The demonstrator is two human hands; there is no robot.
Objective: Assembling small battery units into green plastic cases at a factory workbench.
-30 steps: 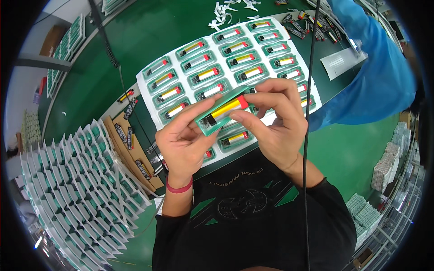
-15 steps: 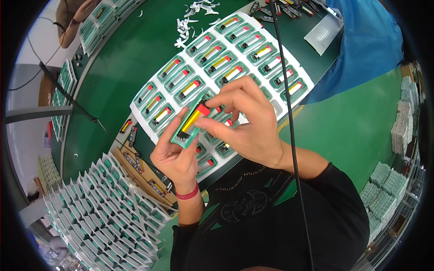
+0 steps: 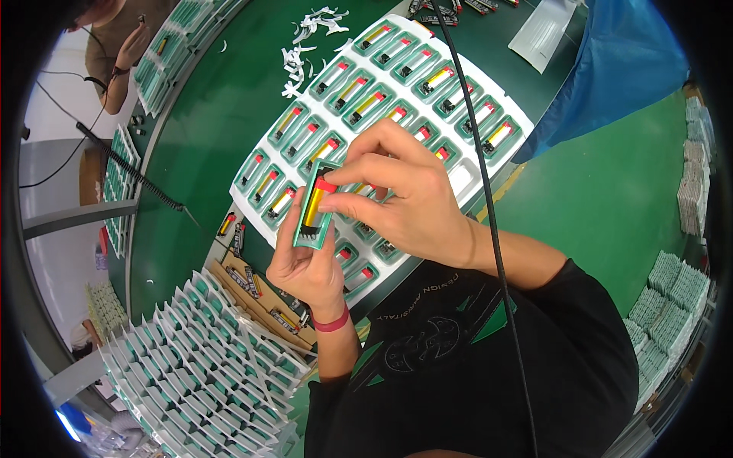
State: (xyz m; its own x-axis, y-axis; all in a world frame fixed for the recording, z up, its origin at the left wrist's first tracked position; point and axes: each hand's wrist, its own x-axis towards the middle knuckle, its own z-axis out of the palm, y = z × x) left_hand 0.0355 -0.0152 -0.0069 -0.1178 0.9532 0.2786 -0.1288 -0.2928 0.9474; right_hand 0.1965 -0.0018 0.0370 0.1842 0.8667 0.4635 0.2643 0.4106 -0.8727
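My left hand (image 3: pixel 308 276) holds a small green plastic case (image 3: pixel 307 243) between thumb and fingers, its open side facing me. Inside the case lies a slim battery cell (image 3: pixel 313 208), yellow and silver with a red end and black parts at the bottom. The thumb and index finger of my right hand (image 3: pixel 416 195) close on the cell's red upper end; the other fingers are curled. Beneath both hands is a white tray (image 3: pixel 463 177) with rows of green cases, many with similar cells. My hands cover some of its middle.
White paper strips (image 3: pixel 292 69) lie beyond the tray. Stacked trays (image 3: pixel 191 366) stand at lower left beside a cardboard box (image 3: pixel 256 307) holding loose parts. A blue bag (image 3: pixel 622 76) hangs at upper right. A black cable (image 3: pixel 489 191) crosses the view. Another person's hand (image 3: pixel 134 46) is at upper left.
The green case has turned more upright in my left hand and moved slightly left. My right fingers stay at the red end. The whole view has shifted a little.
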